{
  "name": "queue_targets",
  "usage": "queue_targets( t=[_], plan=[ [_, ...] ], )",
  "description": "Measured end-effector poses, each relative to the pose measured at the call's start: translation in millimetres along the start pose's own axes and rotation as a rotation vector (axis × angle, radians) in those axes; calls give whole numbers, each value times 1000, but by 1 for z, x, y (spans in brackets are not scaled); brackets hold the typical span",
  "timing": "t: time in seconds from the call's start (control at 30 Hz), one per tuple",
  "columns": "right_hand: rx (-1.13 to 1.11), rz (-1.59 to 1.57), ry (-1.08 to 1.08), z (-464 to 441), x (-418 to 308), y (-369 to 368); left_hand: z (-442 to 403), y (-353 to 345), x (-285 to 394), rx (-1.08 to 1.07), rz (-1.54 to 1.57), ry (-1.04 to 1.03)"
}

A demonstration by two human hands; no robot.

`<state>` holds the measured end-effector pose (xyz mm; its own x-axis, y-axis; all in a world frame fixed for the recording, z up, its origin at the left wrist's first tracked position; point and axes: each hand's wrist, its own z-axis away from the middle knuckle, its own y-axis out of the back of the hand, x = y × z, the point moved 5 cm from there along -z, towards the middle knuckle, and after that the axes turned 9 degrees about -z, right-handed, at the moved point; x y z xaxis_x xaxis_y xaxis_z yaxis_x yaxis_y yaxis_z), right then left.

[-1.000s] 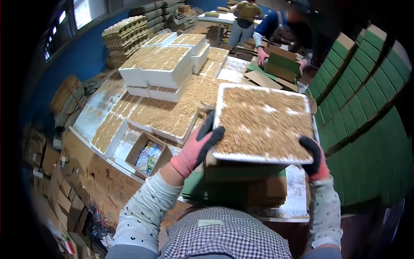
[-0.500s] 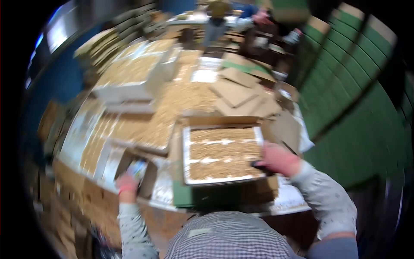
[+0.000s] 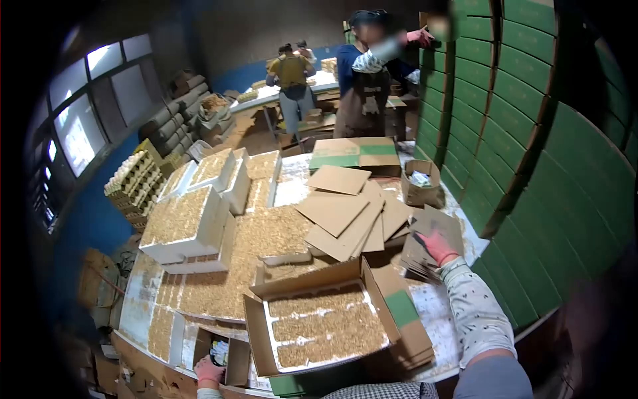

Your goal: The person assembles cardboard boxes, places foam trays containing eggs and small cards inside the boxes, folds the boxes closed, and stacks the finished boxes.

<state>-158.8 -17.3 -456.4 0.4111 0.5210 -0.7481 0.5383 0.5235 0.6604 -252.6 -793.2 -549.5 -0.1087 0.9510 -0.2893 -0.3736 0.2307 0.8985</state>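
My right hand [image 3: 436, 247], in a pink glove with dark fingertips, lies with its fingers stretched out on a stack of cardboard sheets [image 3: 446, 225]. At the lower left, my gloved left hand [image 3: 209, 371] is at the edge of a small cardboard box [image 3: 238, 362] holding small packets [image 3: 219, 352]; its fingertips are hidden. Between my hands stands an open cardboard carton [image 3: 255, 332]. Inside it is a white foam tray [image 3: 271, 326] with rows of tan, loose, husk-like filling [image 3: 329, 326].
More loose cardboard sheets [image 3: 335, 213] lie beyond the carton. White foam boxes [image 3: 183, 249] with tan filling stand left, near stacked egg trays [image 3: 133, 183]. Green cartons [image 3: 525, 133] form a wall at right. A co-worker [image 3: 364, 86] reaches towards them; others work farther back.
My right hand has left the foam tray's right edge and moved onto the cardboard stack. My left hand stays at the small box. The view has tilted up and turned.
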Motion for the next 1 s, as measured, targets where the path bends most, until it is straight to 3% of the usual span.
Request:
queue_targets(
  t=[0.03,0.07,0.13,0.17,0.23,0.27,0.33,0.4,0.43,0.47,0.5,0.53,0.57,0.63,0.7,0.73,0.83,0.87,0.9,0.93,0.97,1.0],
  plan=[
    [55,321,-203,0,26,6,0,-7,1,21,26,43],
    [113,352,-325,0,55,4,-8,-17,-5,76,75,37],
    [196,512,-450,7,108,-28,-12,-26,-16,198,160,115],
    [214,656,-448,2,127,-49,-12,-26,-21,322,193,60],
    [-81,528,-289,-11,114,-46,0,-14,-21,281,162,-21],
    [-225,716,-142,-10,100,-41,17,9,-14,349,8,-118],
    [-364,993,161,-21,82,-34,36,44,-6,241,-51,-242],
    [-281,721,249,-31,85,-16,27,43,-25,316,308,-149],
    [-192,353,163,-37,82,-4,26,61,-29,176,466,-30],
    [-349,174,181,-22,66,-6,33,77,-34,304,592,-3],
    [-490,-13,192,-9,54,-11,7,47,-60,420,710,10],
    [-441,495,203,-7,82,-14,2,42,-67,314,825,73],
    [-381,914,-33,14,79,-18,6,47,-67,231,927,70],
    [-334,997,-90,44,94,-34,38,71,-63,257,613,172],
    [-316,781,76,40,170,-54,49,72,-59,275,281,152],
    [-308,795,129,56,141,-50,48,72,-60,187,257,166],
    [-367,748,267,48,106,-38,47,88,-73,340,173,273],
    [-258,730,305,41,94,-24,47,111,-70,404,179,257],
    [-135,718,321,36,80,-3,64,146,-52,649,249,225],
    [19,607,342,43,25,24,69,170,-27,695,485,16],
    [58,504,230,67,-56,53,147,242,33,1056,453,-291],
    [278,362,528,59,-71,73,198,275,86,1351,430,-683]
  ],
)
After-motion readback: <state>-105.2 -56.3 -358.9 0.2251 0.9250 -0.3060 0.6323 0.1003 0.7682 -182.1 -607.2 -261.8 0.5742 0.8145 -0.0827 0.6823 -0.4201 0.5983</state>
